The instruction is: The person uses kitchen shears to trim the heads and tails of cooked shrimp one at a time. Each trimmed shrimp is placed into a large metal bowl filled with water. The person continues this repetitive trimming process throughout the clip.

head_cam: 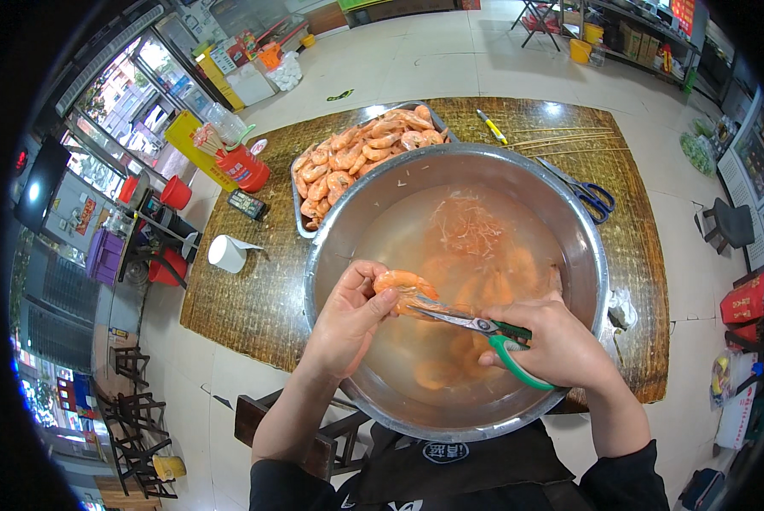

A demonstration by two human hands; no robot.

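Observation:
My left hand [356,313] pinches an orange shrimp [409,281] between thumb and fingers, above a large metal basin [458,429]. My right hand [551,335] has its fingers in the handles of green-handled scissors [513,358]. The scissor blades are at the underside of the shrimp, where its legs are; whether they touch it is hard to tell. Cloudy water fills part of the basin, with more shrimp [443,373] under the surface. A clump of thin orange trimmings [468,223] floats near the far side.
Behind the basin is a metal tray [305,231] heaped with shrimp [363,150]. Blue-handled scissors [593,199], a yellow marker [492,126] and thin skewers [567,140] lie on the wooden table [273,306]. A paper roll [227,253], calculator-like device [246,205] and red container [244,169] are left.

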